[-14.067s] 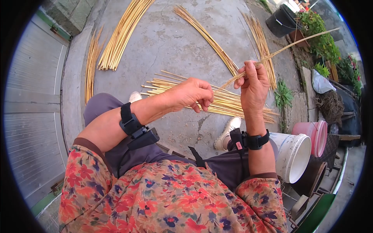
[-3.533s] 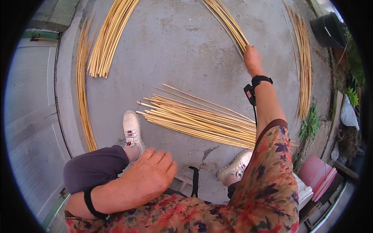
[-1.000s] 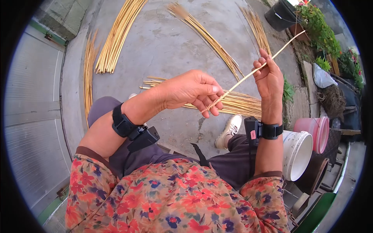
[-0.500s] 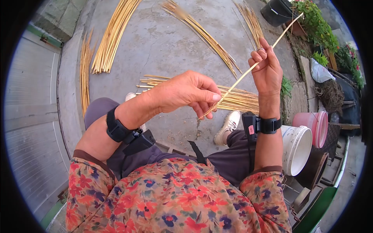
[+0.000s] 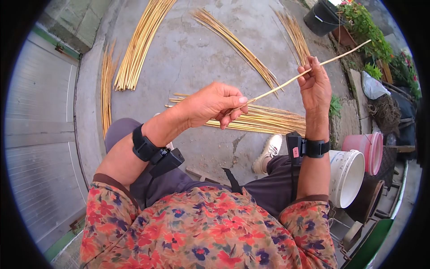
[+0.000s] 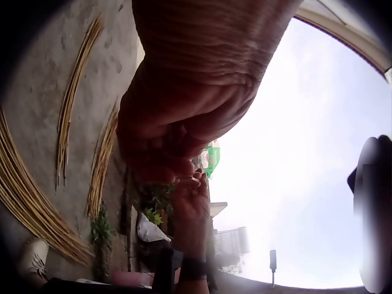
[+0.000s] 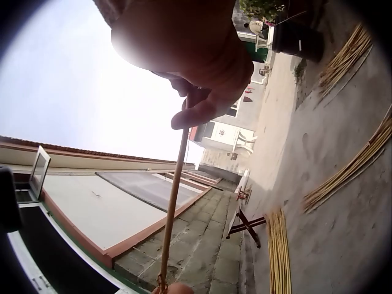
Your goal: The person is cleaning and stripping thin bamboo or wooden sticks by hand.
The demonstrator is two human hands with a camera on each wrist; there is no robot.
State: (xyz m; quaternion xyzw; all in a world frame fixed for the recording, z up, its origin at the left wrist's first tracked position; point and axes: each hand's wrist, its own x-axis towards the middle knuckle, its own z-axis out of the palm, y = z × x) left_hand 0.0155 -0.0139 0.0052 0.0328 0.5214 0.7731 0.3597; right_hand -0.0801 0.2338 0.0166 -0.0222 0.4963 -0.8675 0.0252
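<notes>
A thin straw-coloured stalk point(image 5: 286, 83) runs slantwise between my two hands, its bare end pointing up and right. My left hand point(image 5: 215, 105) pinches its lower, frayed end between thumb and fingers. Farther up, my right hand point(image 5: 316, 89) holds the stalk between thumb and fingertips. In the right wrist view the stalk point(image 7: 174, 196) stretches from the right fingers down to a left fingertip point(image 7: 179, 289). The left wrist view shows the left hand point(image 6: 177, 116) dark against the sky, hiding most of the stalk, with the right hand point(image 6: 191, 199) beyond.
On the concrete below lies a bundle of stalks point(image 5: 264, 120). Farther off are a thick bundle point(image 5: 142, 47), a thinner bundle point(image 5: 235, 45) and brushy bundles at left point(image 5: 106, 85) and right point(image 5: 293, 33). White point(image 5: 347, 177) and pink point(image 5: 369, 152) buckets stand at right.
Earlier my right hand reached to the thinner bundle while the left stayed near my lap. Since half a second ago, the stalk has tilted flatter, its bare end swinging down and right.
</notes>
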